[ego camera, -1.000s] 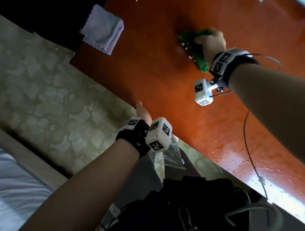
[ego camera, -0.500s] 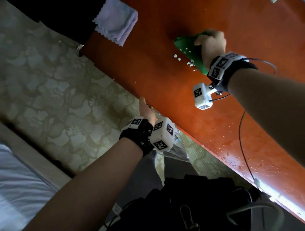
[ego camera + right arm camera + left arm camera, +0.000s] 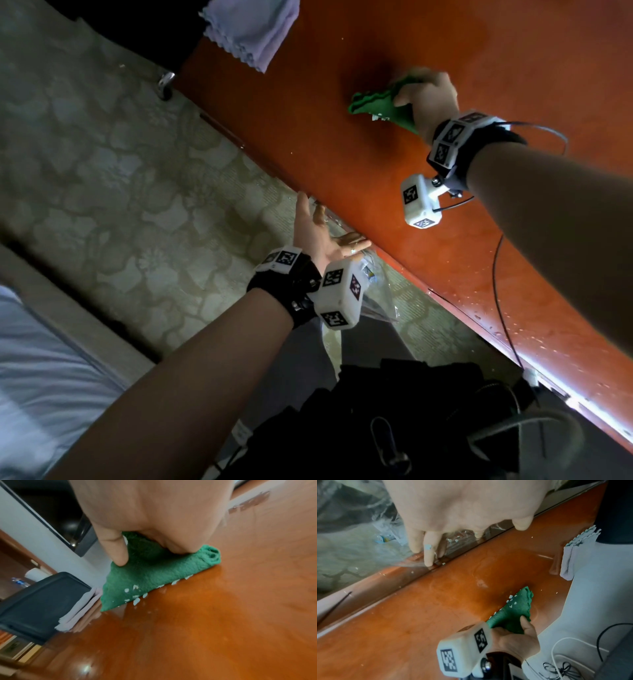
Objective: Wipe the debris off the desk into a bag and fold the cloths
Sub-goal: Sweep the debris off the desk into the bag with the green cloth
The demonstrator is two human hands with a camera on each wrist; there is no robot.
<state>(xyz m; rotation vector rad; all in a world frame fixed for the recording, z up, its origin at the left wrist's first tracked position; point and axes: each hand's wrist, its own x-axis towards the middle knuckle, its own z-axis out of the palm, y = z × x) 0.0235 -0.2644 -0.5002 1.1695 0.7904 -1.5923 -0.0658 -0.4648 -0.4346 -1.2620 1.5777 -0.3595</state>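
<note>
right hand (image 3: pixel 428 97) grips green cloth (image 3: pixel 380 106) | left hand (image 3: pixel 322 236) spread at desk (image 3: pixel 445 51) edge | lilac cloth (image 3: pixel 250 27) (folded) nearby

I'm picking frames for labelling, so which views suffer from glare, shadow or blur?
Head view: dim overall, a dark shadow on the desk beside the green cloth, white glare along the desk's near edge. Left wrist view: the left hand is pale and soft up close, the plastic bag smeared. Right wrist view: the right hand is blurred, the desk shows reflections.
</note>
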